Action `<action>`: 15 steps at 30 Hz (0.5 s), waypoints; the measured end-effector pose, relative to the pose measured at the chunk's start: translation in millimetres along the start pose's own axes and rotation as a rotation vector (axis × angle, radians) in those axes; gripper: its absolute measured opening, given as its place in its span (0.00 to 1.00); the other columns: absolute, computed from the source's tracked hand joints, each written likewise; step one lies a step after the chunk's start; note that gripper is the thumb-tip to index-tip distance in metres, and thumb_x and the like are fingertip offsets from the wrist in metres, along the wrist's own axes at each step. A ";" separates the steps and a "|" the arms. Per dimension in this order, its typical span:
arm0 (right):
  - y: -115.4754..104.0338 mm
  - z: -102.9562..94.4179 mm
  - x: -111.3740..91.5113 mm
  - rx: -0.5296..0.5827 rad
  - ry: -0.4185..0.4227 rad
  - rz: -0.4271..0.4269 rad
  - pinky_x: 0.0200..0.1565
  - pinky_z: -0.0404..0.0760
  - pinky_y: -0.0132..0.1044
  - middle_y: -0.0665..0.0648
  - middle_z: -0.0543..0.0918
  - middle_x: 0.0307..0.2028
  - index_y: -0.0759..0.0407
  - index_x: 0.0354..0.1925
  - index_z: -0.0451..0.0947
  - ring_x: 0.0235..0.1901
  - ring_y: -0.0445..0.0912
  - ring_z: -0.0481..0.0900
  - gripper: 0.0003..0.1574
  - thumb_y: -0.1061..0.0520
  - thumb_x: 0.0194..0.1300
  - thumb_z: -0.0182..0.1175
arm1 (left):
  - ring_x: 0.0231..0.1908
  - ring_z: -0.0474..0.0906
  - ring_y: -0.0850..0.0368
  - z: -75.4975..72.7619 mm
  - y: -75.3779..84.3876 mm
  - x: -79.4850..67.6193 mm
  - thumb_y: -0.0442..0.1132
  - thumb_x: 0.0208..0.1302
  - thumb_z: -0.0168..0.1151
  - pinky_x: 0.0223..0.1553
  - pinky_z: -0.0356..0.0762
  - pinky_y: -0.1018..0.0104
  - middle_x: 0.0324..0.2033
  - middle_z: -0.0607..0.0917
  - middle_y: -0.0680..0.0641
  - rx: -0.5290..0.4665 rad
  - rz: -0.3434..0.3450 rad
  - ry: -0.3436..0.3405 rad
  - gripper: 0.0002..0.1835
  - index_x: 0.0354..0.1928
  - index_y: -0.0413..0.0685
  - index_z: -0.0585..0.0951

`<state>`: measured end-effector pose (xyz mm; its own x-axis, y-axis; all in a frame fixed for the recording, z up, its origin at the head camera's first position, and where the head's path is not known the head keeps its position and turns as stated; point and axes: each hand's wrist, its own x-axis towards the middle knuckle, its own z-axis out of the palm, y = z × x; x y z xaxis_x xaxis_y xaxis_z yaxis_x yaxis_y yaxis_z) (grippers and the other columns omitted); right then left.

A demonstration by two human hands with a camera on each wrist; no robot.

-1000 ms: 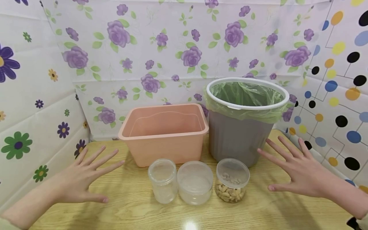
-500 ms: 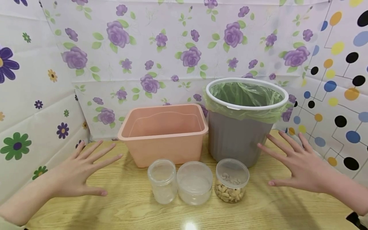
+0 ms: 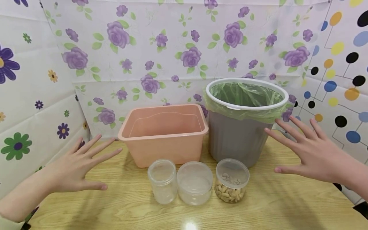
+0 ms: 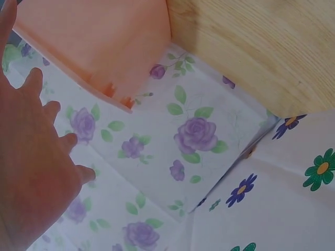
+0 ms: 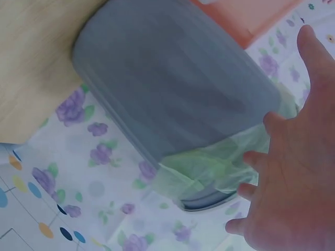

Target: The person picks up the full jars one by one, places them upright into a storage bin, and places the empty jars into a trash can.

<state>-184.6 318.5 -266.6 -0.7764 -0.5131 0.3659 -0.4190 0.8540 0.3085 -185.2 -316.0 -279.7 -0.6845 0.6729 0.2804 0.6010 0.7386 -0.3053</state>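
My left hand [image 3: 73, 169] hovers over the left of the table with fingers spread, holding nothing. On the other side my right hand [image 3: 316, 151], also spread and holding nothing, is raised beside the grey trash can [image 3: 238, 137]. Between the hands stand three clear plastic jars in a row: a tall narrow jar [image 3: 163, 183], a wide low jar [image 3: 195, 185], and a lidded jar of cashews [image 3: 230, 183]. Behind them sits a pink plastic bin [image 3: 166, 148]. A green bag [image 3: 244, 92] lines the trash can under its white rim.
The wood-grain table [image 3: 129, 210] backs onto a cloth with purple roses [image 3: 172, 48]. A flower-print cloth [image 3: 37, 105] closes off the left side, a dotted cloth [image 3: 342, 86] the right. Pink bin and trash can stand side by side near the back.
My right hand has risen and shifted right, away from the trash can's lower side. The left hand has lifted a little. Jars, bin and trash can have stayed in place.
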 end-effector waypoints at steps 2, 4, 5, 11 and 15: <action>-0.2 -2.9 1.4 -0.006 0.003 0.001 0.72 0.15 0.60 0.54 0.45 0.80 0.32 0.78 0.45 0.79 0.48 0.22 0.66 0.20 0.49 0.63 | 0.77 0.21 0.59 -0.6 -0.2 1.7 0.73 0.51 0.63 0.72 0.09 0.49 0.79 0.52 0.52 0.005 0.001 0.008 0.52 0.77 0.69 0.56; -0.8 -5.5 2.5 -0.008 0.002 0.003 0.73 0.15 0.59 0.55 0.46 0.80 0.32 0.78 0.45 0.79 0.48 0.22 0.66 0.20 0.49 0.62 | 0.78 0.23 0.58 -1.2 0.1 4.2 0.73 0.51 0.63 0.72 0.10 0.46 0.79 0.51 0.52 -0.004 -0.009 0.005 0.52 0.77 0.69 0.56; -1.3 -6.8 2.9 -0.009 0.001 0.005 0.73 0.15 0.59 0.55 0.46 0.80 0.32 0.78 0.45 0.79 0.48 0.22 0.66 0.20 0.50 0.62 | 0.78 0.24 0.56 -1.6 0.3 5.6 0.73 0.52 0.63 0.72 0.11 0.45 0.79 0.51 0.52 -0.012 -0.021 -0.004 0.52 0.77 0.69 0.55; -5.9 -14.1 5.6 -0.012 -0.006 0.005 0.73 0.15 0.57 0.54 0.46 0.80 0.31 0.78 0.45 0.79 0.47 0.22 0.65 0.20 0.50 0.62 | 0.79 0.37 0.39 -1.4 1.7 13.1 0.71 0.55 0.62 0.72 0.17 0.34 0.79 0.49 0.52 -0.096 -0.088 -0.072 0.50 0.77 0.72 0.53; -9.8 -16.6 7.1 -0.003 -0.004 -0.008 0.73 0.15 0.57 0.53 0.46 0.80 0.31 0.78 0.45 0.79 0.46 0.23 0.64 0.20 0.50 0.62 | 0.76 0.47 0.33 1.2 0.4 15.6 0.69 0.56 0.63 0.71 0.18 0.31 0.80 0.47 0.53 -0.140 -0.121 -0.093 0.50 0.77 0.73 0.52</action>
<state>-178.1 305.0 -252.4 -0.7750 -0.5197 0.3596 -0.4241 0.8495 0.3137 -196.1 -305.2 -276.5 -0.7862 0.5773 0.2204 0.5594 0.8164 -0.1433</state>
